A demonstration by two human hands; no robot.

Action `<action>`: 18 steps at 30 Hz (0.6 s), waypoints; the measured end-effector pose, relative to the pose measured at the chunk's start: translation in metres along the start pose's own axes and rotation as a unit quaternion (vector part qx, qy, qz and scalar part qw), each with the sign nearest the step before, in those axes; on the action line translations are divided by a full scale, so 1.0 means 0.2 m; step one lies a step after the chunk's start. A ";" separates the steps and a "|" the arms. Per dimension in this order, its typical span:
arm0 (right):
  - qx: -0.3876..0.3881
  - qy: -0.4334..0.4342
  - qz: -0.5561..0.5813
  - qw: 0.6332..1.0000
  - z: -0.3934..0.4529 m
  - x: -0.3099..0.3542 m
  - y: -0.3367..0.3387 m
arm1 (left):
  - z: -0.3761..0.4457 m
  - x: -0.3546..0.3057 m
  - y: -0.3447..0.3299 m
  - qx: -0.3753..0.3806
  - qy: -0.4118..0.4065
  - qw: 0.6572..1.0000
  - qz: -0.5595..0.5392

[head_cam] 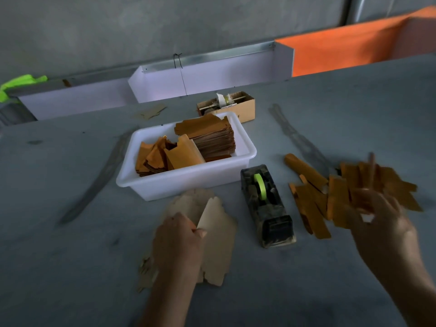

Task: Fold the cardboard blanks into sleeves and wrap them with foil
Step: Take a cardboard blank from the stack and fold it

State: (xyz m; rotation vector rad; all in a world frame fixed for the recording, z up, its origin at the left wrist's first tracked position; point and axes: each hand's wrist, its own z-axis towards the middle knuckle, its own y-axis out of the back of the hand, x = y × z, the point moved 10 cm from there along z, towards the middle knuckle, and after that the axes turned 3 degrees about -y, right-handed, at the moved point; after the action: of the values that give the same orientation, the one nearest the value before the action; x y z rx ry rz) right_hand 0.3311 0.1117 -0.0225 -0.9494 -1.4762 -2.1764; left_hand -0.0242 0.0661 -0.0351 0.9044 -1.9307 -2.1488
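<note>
Crowding the tape dispenser [267, 204]: white tub [188, 178], sleeves [330, 197]; left grip [179, 239] pinching blank [212, 223], right grip [379, 213] blurred, unreadable.

We see a grey table [70, 267], scuffed with dark streaks; on it sits a white tub [188, 182] near the middle; behind the tub, a small cardboard box [245, 109]; just right of the tub, a tape dispenser [266, 206] with a green roll; right of that, a loose heap of orange sleeves [313, 208]; in front of the tub, pale cardboard blanks [219, 244] lie flat; far back to the left, one stray blank [152, 112] lies alone.
</note>
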 end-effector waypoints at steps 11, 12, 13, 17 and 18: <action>0.197 -0.019 0.250 0.948 -0.35 0.32 -0.12 | -0.16 -0.08 -0.03 0.153 0.044 0.823 -0.545; 0.234 -0.025 0.269 0.934 -0.37 0.36 -0.16 | -0.19 -0.11 -0.04 0.170 0.046 0.805 -0.566; 0.266 -0.036 0.289 0.919 -0.40 0.38 -0.21 | -0.21 -0.13 -0.05 0.186 0.046 0.793 -0.578; 0.339 -0.137 0.341 0.866 -0.46 0.38 -0.37 | -0.27 -0.20 -0.09 0.232 0.048 0.741 -0.629; 0.339 -0.152 0.346 0.861 -0.46 0.37 -0.39 | -0.27 -0.21 -0.10 0.235 0.052 0.733 -0.637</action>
State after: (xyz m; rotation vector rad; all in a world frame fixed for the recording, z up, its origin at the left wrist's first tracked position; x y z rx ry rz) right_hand 0.2005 0.0653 -0.0462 -1.3033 -1.5297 -0.9253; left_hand 0.0424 0.0409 -0.0397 3.0634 -2.0010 -1.7756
